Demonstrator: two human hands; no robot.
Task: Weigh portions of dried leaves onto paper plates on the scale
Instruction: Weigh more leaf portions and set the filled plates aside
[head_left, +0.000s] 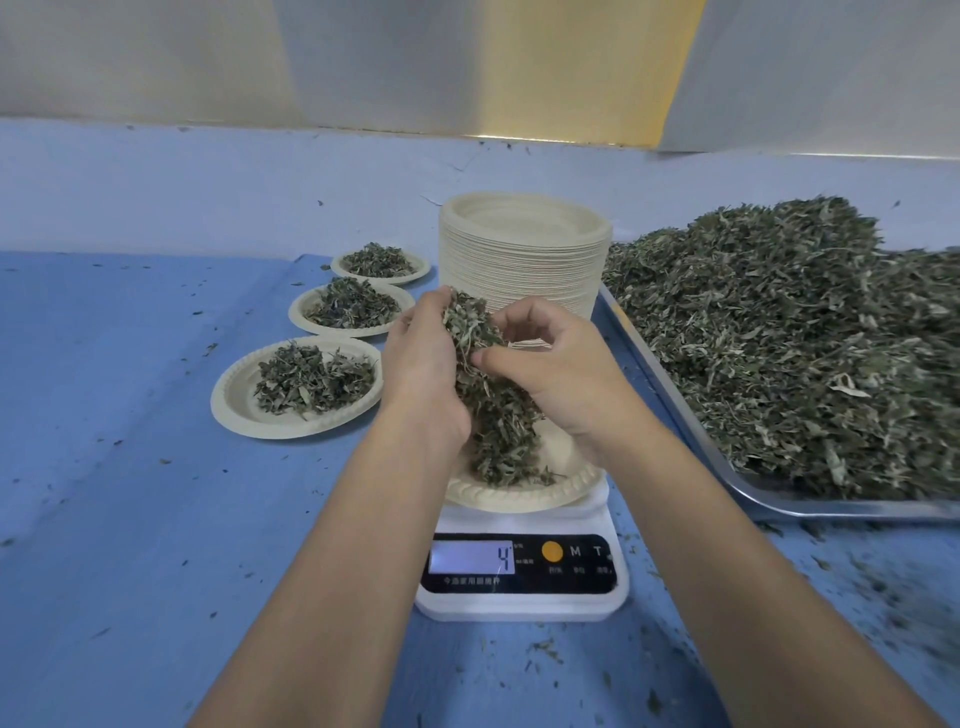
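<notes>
A white digital scale (522, 571) stands on the blue table, its display showing 4. On it sits a paper plate (519, 496) with dried leaves falling onto it. Above the plate, my left hand (423, 374) and my right hand (550, 374) hold a bunch of dried leaves (483, 364) between them. The left hand cups the bunch from the left. The right thumb and curled fingers pinch it from the right. Part of the plate is hidden behind my hands.
A tall stack of paper plates (524, 249) stands just behind the scale. Three filled plates (301, 387) line up to the left. A metal tray (675, 405) heaped with dried leaves (789, 332) lies at the right. Leaf crumbs litter the blue table.
</notes>
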